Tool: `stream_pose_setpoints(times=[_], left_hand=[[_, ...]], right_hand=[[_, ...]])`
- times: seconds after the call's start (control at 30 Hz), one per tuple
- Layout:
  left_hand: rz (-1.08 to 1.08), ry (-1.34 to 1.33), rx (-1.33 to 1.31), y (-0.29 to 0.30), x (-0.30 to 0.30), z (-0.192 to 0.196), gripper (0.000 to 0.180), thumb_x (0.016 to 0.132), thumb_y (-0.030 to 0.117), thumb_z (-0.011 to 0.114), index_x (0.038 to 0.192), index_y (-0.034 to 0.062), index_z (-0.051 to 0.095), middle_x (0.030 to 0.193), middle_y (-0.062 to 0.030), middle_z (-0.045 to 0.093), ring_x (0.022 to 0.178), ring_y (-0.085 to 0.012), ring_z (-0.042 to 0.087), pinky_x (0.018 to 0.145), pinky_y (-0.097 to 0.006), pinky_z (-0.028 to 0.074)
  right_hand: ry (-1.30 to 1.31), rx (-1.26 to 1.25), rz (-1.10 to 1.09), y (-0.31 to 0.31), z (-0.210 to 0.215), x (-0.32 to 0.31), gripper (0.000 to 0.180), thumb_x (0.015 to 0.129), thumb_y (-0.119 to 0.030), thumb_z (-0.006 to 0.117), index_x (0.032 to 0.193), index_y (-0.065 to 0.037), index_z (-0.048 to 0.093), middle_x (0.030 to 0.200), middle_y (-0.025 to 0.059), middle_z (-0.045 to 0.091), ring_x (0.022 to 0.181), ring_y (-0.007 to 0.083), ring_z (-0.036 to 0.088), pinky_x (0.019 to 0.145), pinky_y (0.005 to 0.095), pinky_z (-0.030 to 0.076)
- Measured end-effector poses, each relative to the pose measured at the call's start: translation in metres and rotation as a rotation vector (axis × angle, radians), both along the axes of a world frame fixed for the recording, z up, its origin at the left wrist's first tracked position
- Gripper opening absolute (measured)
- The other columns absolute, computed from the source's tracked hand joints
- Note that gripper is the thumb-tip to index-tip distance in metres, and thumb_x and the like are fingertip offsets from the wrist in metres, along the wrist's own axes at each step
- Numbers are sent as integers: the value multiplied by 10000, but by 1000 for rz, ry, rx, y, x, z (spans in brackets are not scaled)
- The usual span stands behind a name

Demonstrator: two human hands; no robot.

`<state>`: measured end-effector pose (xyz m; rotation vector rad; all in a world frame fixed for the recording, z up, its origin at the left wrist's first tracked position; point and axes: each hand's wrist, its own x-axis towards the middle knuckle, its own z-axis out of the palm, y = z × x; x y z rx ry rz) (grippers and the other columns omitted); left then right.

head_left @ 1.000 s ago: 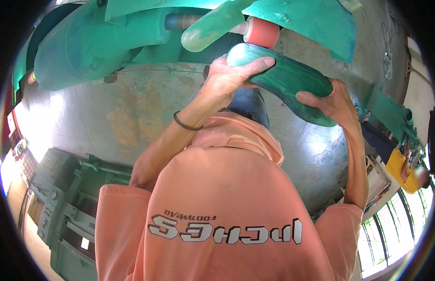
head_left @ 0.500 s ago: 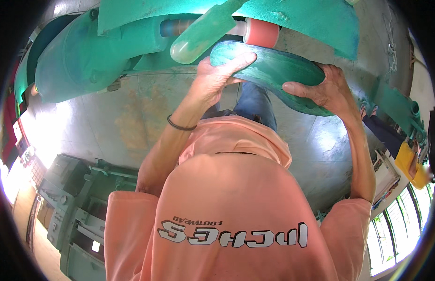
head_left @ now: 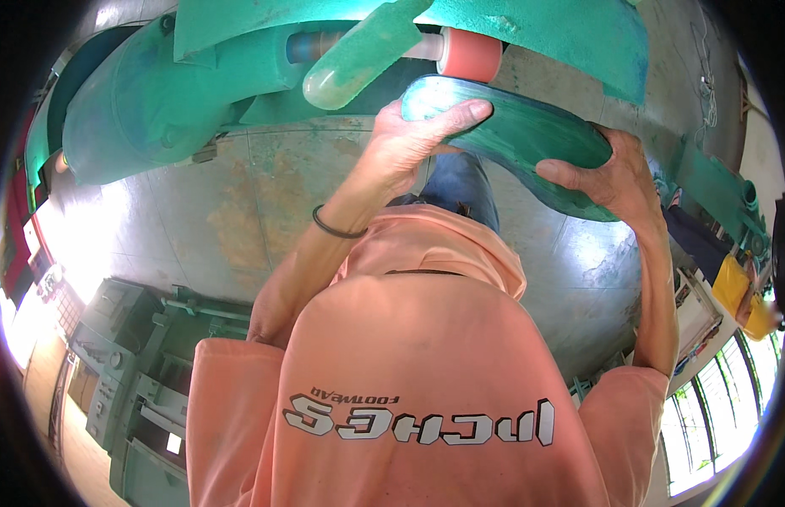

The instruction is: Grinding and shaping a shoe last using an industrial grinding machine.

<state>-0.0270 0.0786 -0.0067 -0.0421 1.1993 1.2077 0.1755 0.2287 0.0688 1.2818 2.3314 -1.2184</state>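
Between both hands I hold a dark green shoe sole (head_left: 532,127), flat face up and slanting down to the right. My left hand (head_left: 413,139) grips its left end, thumb lying on top and fingers underneath. My right hand (head_left: 616,177) clasps the right end, thumb over the near edge and fingers round the far side. Just beyond the sole's far edge is a pinkish-red roller (head_left: 469,56) on a machine shaft; whether the two touch I cannot tell. A rounded, dust-coated, lamp-like piece (head_left: 358,63) hangs left of the roller.
A green dust-covered machine housing (head_left: 536,34) arches over the roller, with a large motor-like body (head_left: 139,110) at its left. Behind on the left stands another grey-green machine (head_left: 122,372). At right, a person in yellow (head_left: 738,296) is near a barred window (head_left: 722,414).
Both hands and the sole have shifted to the right and slightly nearer to me. My grip on the sole looks the same.
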Motion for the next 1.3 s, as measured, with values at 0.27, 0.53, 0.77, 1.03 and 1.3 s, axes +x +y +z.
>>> stream_pose_setpoints(times=[0.27,0.53,0.77,1.03,1.3], left_hand=[[-18,14,-5,4,-4,6,576,737,258,927,1192,31,657,1107,-76,724,1012,-175,684,863,-364,559],[-43,52,3,7,-2,1,600,723,257,935,1191,11,650,1078,-76,716,976,-170,683,840,-317,557],[-156,141,-24,9,-3,5,599,689,316,947,1143,33,678,1069,-68,718,994,-170,669,855,-349,543],[-282,155,-43,18,-9,-1,751,640,342,961,1206,-5,609,1063,-82,703,975,-167,674,816,-317,556],[-382,328,-88,41,-3,-14,609,668,294,955,1131,31,661,1043,-50,720,923,-146,670,774,-302,541]], right_hand=[[-41,89,65,1,-5,3,634,661,-565,860,880,16,729,688,105,691,653,241,679,649,380,531],[-14,83,23,-4,-10,11,666,670,-617,832,851,15,727,672,114,679,640,255,676,647,382,528],[110,184,-20,-22,-11,26,651,708,-604,815,891,16,734,735,128,706,692,289,692,686,397,529],[59,46,-156,-41,-31,32,632,708,-580,827,917,10,737,774,132,725,718,300,704,718,396,540],[127,-77,-390,-50,-54,48,596,693,-504,874,962,9,733,773,115,732,698,245,720,660,370,553]])
